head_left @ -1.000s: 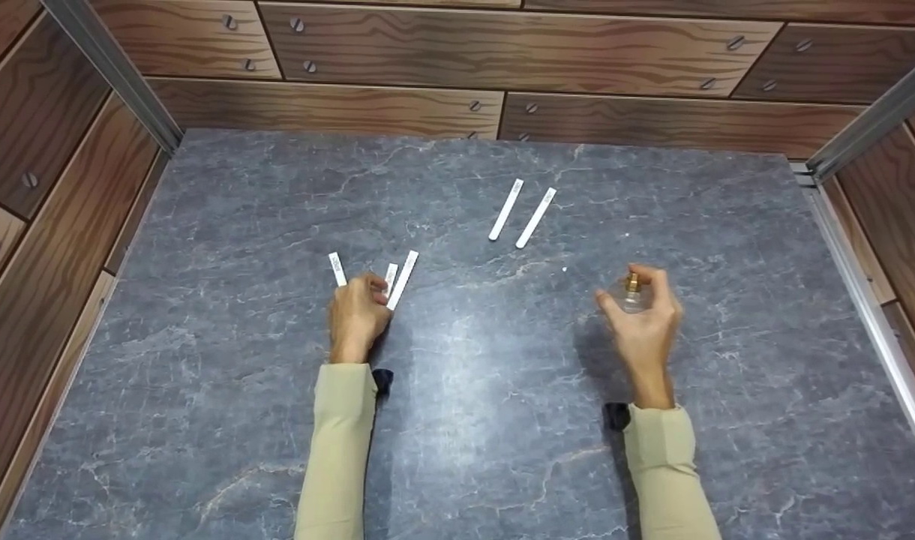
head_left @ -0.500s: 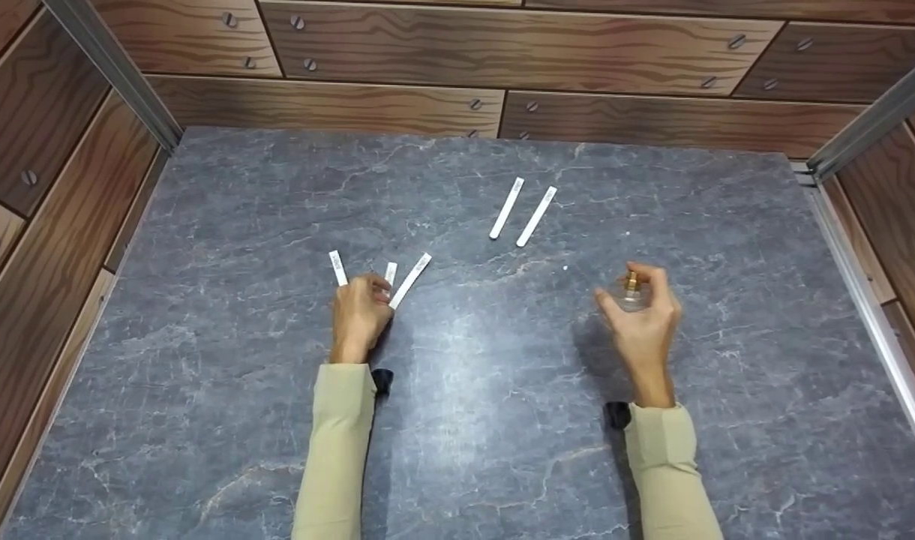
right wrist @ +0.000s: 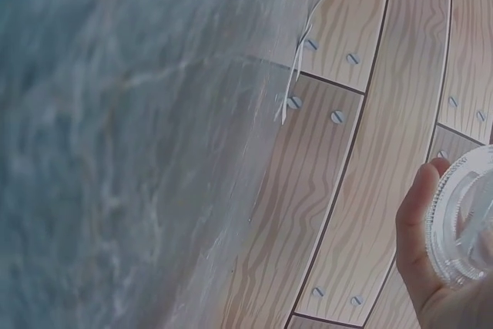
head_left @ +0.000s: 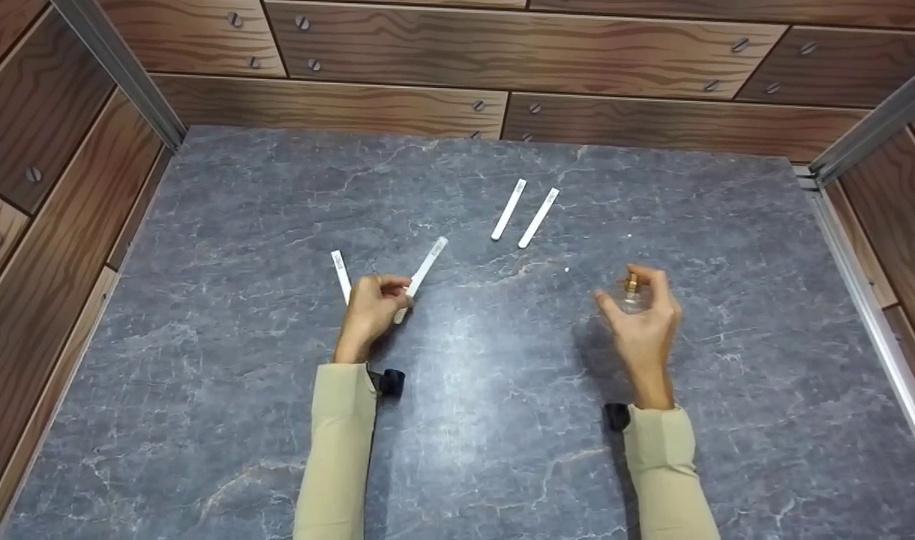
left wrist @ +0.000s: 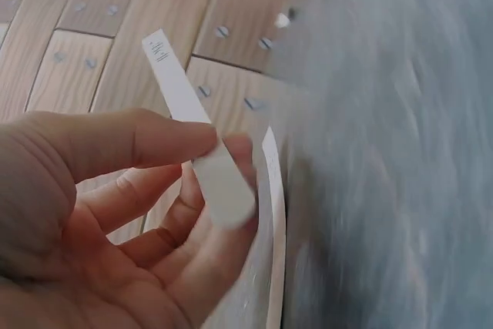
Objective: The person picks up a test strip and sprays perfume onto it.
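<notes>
On the table (head_left: pixel 465 450), two strips (head_left: pixel 508 210) lie beyond and between the left hand (head_left: pixel 375 309) and the bottle (head_left: pixel 632 292).

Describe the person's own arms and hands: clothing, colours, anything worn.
A long, pale khaki fabric left sleeve has a matching right sleeve. A small black device sits inward of the left one, a second black device inward of the right. The bare left hand and bare right hand wear no gloves; no cables show.

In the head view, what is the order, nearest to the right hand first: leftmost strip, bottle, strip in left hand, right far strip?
1. Bottle, in the right hand.
2. Right far strip, ahead-left.
3. Strip in left hand, further left.
4. Leftmost strip, left of left hand.
</notes>
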Demonstrator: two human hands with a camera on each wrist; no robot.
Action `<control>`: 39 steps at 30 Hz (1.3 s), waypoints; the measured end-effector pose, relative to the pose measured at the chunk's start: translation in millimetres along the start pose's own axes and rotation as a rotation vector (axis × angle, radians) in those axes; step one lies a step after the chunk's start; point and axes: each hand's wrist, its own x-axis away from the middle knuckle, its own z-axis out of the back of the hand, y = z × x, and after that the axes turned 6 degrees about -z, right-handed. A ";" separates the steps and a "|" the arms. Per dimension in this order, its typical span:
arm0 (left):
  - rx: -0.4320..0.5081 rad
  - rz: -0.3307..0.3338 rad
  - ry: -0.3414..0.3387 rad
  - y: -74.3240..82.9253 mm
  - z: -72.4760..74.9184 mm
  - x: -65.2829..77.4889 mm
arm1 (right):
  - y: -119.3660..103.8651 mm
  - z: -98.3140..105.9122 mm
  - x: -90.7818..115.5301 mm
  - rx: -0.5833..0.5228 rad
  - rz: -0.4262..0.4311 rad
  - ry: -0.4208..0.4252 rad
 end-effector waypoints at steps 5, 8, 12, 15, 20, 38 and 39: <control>0.247 0.082 -0.048 2.5 -4.2 -0.3 | -1.8 -0.8 0.3 0.018 -0.023 -0.006; 0.386 0.095 -0.090 3.7 -8.0 -0.4 | -2.2 -2.7 0.7 0.023 -0.029 0.002; 0.484 0.105 -0.133 4.9 -15.9 0.0 | -7.1 -5.6 1.0 0.021 -0.030 0.010; 0.481 0.111 -0.158 6.4 -22.6 0.5 | -15.4 -6.5 1.1 0.017 -0.032 0.010; 0.440 0.113 -0.187 11.6 -34.3 2.3 | -30.9 -5.3 1.4 0.001 -0.024 0.008; 0.369 0.071 -0.268 31.3 -60.6 10.9 | -1.1 -7.9 2.3 0.072 -0.027 -0.028; 0.370 0.074 -0.272 31.4 -61.5 11.1 | -0.9 -8.3 2.4 0.074 -0.021 -0.026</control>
